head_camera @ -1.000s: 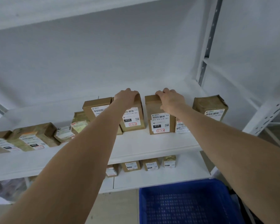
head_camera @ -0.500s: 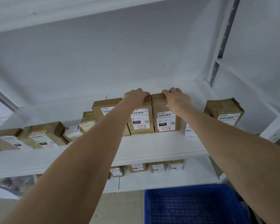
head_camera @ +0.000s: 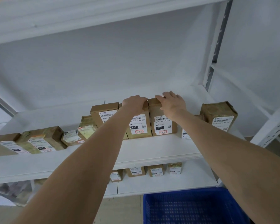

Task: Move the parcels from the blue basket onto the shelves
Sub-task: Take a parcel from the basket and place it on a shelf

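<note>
The placing step looks nearly done: two upright brown cardboard parcels are standing side by side on the white metal shelf [head_camera: 152,149] at mid-frame, the left parcel [head_camera: 138,125] touching the right parcel [head_camera: 162,125]. Both arms are reaching up and forward. The left hand [head_camera: 134,103] is curling its fingers over the left parcel's top, gripping it. The right hand [head_camera: 173,104] is lying open, fingers spread, on the right parcel's top. Next, I judge, both hands are needing to release and drop to the blue plastic mesh basket [head_camera: 184,206] at lower right.
</note>
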`<action>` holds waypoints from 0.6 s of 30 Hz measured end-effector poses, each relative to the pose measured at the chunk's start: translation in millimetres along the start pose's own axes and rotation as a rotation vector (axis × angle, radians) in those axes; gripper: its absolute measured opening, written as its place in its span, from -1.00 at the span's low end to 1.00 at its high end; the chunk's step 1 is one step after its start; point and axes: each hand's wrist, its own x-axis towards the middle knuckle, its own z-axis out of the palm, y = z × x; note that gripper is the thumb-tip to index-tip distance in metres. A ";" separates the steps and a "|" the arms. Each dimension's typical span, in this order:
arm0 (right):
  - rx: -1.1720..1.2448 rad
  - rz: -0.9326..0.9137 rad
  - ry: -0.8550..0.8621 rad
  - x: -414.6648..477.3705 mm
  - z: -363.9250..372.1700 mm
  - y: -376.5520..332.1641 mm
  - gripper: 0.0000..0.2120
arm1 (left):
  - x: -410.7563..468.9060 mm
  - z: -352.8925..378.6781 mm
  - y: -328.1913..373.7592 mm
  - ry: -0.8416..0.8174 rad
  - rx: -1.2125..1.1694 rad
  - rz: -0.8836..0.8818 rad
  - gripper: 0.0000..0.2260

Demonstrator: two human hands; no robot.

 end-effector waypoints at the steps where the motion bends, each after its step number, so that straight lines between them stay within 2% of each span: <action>1: 0.012 -0.007 0.015 -1.5 0.3 0.0 -0.45 | -0.6 1.2 1.5 0.004 0.000 -0.007 -0.63; 4: 0.042 0.001 0.031 -4.5 -2.1 1.2 -0.48 | -3.8 2.7 4.8 0.019 0.012 -0.041 -0.66; 12: 0.048 0.006 -0.039 -6.0 -4.7 1.3 -0.45 | -13.2 -3.0 13.4 -0.042 -0.051 -0.041 -0.46; 15: 0.082 0.042 -0.054 -15.0 -8.0 6.2 -0.36 | -16.1 -15.0 23.5 0.026 -0.068 0.002 -0.42; 18: 0.113 0.070 -0.022 -26.0 -11.5 19.2 -0.24 | -19.6 -24.1 45.2 0.174 -0.074 0.045 -0.44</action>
